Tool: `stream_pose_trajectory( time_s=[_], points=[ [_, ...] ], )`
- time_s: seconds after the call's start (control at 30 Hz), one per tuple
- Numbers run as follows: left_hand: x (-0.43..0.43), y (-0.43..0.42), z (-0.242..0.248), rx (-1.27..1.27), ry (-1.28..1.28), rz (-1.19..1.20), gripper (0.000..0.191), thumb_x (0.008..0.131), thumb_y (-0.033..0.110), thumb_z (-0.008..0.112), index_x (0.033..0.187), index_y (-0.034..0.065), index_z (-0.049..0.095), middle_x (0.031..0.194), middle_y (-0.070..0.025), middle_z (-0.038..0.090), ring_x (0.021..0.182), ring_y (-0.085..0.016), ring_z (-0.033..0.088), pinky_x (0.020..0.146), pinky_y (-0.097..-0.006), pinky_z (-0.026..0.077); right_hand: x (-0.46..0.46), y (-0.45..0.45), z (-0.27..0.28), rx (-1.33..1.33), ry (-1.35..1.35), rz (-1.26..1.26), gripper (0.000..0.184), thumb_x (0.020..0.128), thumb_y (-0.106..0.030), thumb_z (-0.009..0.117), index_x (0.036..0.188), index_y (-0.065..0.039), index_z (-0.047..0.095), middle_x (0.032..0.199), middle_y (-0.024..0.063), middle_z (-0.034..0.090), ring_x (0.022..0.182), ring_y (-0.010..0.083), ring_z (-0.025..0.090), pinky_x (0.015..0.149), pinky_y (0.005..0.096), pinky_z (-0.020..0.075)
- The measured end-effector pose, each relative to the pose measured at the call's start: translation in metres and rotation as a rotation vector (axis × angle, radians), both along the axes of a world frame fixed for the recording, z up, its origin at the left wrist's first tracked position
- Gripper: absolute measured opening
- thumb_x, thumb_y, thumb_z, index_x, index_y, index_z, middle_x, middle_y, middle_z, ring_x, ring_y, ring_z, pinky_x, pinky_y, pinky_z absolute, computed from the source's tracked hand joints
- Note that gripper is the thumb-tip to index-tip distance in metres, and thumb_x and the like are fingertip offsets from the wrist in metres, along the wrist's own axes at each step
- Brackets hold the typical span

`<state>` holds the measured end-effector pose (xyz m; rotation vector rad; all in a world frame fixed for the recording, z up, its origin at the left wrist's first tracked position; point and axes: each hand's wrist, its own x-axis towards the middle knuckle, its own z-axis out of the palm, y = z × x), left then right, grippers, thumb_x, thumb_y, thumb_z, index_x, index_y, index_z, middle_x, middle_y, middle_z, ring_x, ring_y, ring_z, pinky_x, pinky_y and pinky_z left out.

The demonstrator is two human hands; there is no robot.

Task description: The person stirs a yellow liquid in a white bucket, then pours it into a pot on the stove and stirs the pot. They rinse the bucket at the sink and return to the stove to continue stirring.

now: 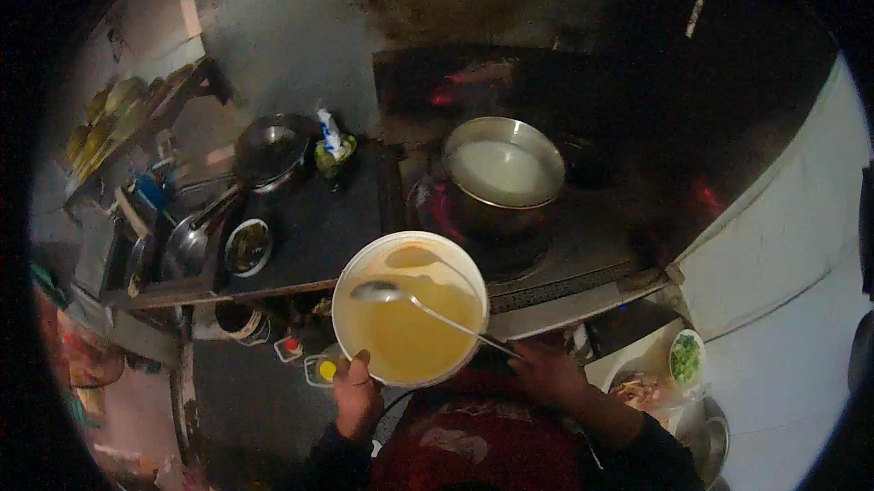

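Observation:
My left hand [358,395] grips the near rim of a white plastic tub [344,266], thumb over the edge. Yellowish liquid [416,337] fills much of the tub. A metal spoon [437,317] is in my right hand [550,375], which holds the end of its handle. The spoon's bowl hangs over the tub's left side, and its shadow falls on the far inner wall. Beyond the tub, a metal pot [505,126] with pale, cloudy liquid stands on the dark stove. Whether the spoon carries any liquid is hard to tell.
Left on the dark counter [300,238] are a black pan [273,150], a bowl of dark food [248,248], a bottle [333,150] and metal ladles [188,242]. At right stand a bowl of chopped greens [686,358] and a dish of sliced food [635,388]. Capped containers [321,371] sit below the counter edge.

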<state>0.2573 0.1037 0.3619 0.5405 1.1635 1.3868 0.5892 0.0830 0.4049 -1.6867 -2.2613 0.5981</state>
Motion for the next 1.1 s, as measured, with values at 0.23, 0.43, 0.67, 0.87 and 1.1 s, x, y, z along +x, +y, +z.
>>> stream_pose_trajectory(
  time_s=[0.23, 0.43, 0.67, 0.87, 1.1],
  points=[
    [0.005, 0.001, 0.001, 0.056, -0.129, -0.010, 0.043, 0.093, 0.023, 0.057, 0.126, -0.0041, 0.056, 0.115, -0.0133, 0.065, 0.103, -0.027, 0.064, 0.090, -0.0399, 0.050, -0.004, -0.004, 0.011, 0.141, -0.063, -0.025, 0.040, 0.095, -0.026, 0.060, 0.130, -0.005, 0.059, 0.124, 0.0242, 0.062, 0.110, 0.0418, 0.063, 0.096, 0.0478, 0.0515],
    [0.008, 0.002, 0.012, 0.094, -0.041, -0.029, 0.043, 0.093, 0.023, 0.055, 0.126, -0.0048, 0.056, 0.117, -0.0142, 0.065, 0.105, -0.027, 0.064, 0.090, -0.0396, 0.050, 0.009, 0.001, 0.027, 0.145, -0.029, -0.063, 0.038, 0.096, -0.026, 0.059, 0.131, -0.008, 0.058, 0.103, 0.0195, 0.070, 0.085, 0.0383, 0.068, 0.072, 0.0488, 0.0572],
    [0.013, 0.002, 0.018, 0.089, -0.047, -0.003, 0.041, 0.094, 0.024, 0.055, 0.122, -0.0059, 0.059, 0.115, -0.0133, 0.067, 0.103, -0.027, 0.065, 0.089, -0.0398, 0.051, 0.010, 0.002, 0.032, 0.107, -0.009, -0.078, 0.035, 0.095, -0.025, 0.061, 0.124, -0.005, 0.061, 0.112, 0.0207, 0.067, 0.099, 0.0397, 0.066, 0.085, 0.0487, 0.0550],
    [0.013, -0.001, 0.024, 0.073, -0.047, -0.023, 0.041, 0.095, 0.023, 0.054, 0.122, -0.0066, 0.059, 0.116, -0.0141, 0.067, 0.103, -0.026, 0.066, 0.090, -0.0398, 0.051, 0.011, 0.002, 0.029, 0.111, 0.024, -0.079, 0.034, 0.096, -0.024, 0.059, 0.123, -0.004, 0.062, 0.113, 0.0217, 0.067, 0.102, 0.0404, 0.065, 0.087, 0.0491, 0.0544],
    [0.013, -0.001, 0.022, 0.084, -0.016, -0.015, 0.039, 0.096, 0.022, 0.051, 0.120, -0.0066, 0.059, 0.113, -0.0139, 0.067, 0.102, -0.025, 0.066, 0.089, -0.0379, 0.051, 0.012, 0.006, 0.025, 0.216, 0.044, -0.028, 0.039, 0.093, -0.025, 0.063, 0.129, -0.008, 0.060, 0.108, 0.0207, 0.070, 0.090, 0.0386, 0.069, 0.076, 0.0498, 0.0588]
  ],
)
